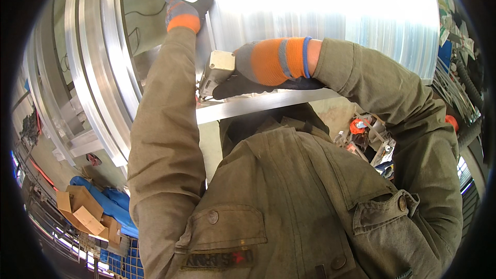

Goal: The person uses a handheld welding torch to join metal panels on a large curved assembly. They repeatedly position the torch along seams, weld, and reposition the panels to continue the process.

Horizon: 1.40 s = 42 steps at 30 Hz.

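My left hand (185, 10), in a grey and orange glove with dark palm, grips the left edge of a long silvery metal profile (209, 33). Its thumb lies to the right across the metal, while most of its fingers are hidden. Nearer to me, my right hand (263, 64), in a matching glove with a blue cuff edge, is closed round a handheld tool with a pale boxy body (221, 64). The tool's lower end is at the near end of the profiles, beside a flat metal crossbar (268, 104). What its tip touches is hidden.
Bright, glaring metal profiles (320, 31) lie side by side ahead. More long profiles (98, 67) stand to the left. An opened cardboard box (82, 209) and blue wrapped bundles (106, 201) are at lower left. Assorted hardware (369, 137) sits below my right arm.
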{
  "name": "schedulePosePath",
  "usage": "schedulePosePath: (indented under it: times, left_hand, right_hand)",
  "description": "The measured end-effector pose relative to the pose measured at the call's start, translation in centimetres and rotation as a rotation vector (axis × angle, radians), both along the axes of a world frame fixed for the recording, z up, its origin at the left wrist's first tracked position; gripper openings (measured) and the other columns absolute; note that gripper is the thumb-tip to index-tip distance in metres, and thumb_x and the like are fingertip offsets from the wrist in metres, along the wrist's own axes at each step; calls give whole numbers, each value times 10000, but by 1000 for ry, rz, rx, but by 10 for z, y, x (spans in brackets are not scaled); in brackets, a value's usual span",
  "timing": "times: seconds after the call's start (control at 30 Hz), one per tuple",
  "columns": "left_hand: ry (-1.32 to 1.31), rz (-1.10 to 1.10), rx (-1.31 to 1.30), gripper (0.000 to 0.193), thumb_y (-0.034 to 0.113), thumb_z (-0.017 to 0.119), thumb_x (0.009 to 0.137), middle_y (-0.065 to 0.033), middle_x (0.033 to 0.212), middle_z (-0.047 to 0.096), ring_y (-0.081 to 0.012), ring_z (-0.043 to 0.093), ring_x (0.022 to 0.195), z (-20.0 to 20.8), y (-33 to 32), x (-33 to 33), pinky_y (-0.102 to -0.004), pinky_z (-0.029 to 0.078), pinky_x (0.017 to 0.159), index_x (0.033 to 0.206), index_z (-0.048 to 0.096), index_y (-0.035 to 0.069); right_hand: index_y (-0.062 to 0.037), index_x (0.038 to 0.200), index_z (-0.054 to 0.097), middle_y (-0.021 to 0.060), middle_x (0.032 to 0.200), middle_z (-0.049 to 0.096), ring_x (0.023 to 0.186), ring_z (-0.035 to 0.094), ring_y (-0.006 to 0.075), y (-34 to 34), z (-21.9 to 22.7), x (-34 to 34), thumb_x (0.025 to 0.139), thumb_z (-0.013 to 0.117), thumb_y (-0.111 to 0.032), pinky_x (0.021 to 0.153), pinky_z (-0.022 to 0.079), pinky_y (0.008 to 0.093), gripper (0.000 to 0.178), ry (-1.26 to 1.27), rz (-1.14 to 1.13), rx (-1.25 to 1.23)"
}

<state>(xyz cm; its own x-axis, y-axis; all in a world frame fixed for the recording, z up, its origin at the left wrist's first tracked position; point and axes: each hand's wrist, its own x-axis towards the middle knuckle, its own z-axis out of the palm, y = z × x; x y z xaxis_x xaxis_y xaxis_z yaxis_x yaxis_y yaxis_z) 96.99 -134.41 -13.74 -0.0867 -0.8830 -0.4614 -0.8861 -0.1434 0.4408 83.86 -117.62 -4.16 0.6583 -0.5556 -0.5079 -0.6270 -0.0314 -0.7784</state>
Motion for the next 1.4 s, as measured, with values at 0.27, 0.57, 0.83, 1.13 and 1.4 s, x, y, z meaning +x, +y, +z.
schedulePosePath:
  times: [0.27,0.57,0.83,1.13,1.4]
  left_hand:
    - [-57,16,109,1254,683,811,725,-278,1484,615,-420,622,1355,3,-4,-4,-483,520,1113,1592,296,-61]
    - [-69,-15,19,1255,697,824,704,-268,1500,610,-425,614,1370,-8,-5,-1,-499,527,1104,1582,331,-51]
    - [-75,10,54,1180,697,836,701,-252,1488,620,-411,621,1364,-8,-6,-3,-497,508,1129,1528,387,-15]
    - [-19,0,170,1213,703,838,704,-242,1510,606,-420,617,1364,8,-6,-3,-507,516,1125,1569,382,-15]
    - [-38,6,109,1143,796,823,697,-205,1499,630,-383,636,1359,-1,-5,0,-486,536,1115,1484,540,17]
  right_hand:
    - [6,1158,728,245,991,765,877,757,381,-15,41,-8,952,688,-148,773,582,463,261,-51,-122,124]
    - [9,1194,731,202,975,753,873,728,330,-31,94,16,985,696,-220,767,572,412,312,106,-302,297]
    - [10,1221,743,140,913,739,806,701,242,-8,114,-40,997,718,-292,711,563,360,376,44,-402,98]
    - [11,1251,756,71,842,723,730,670,143,36,166,-81,1010,744,-373,647,553,301,453,170,-667,58]
    - [30,1295,741,51,853,723,717,654,107,65,165,-73,1034,753,-369,627,548,280,477,199,-797,133]
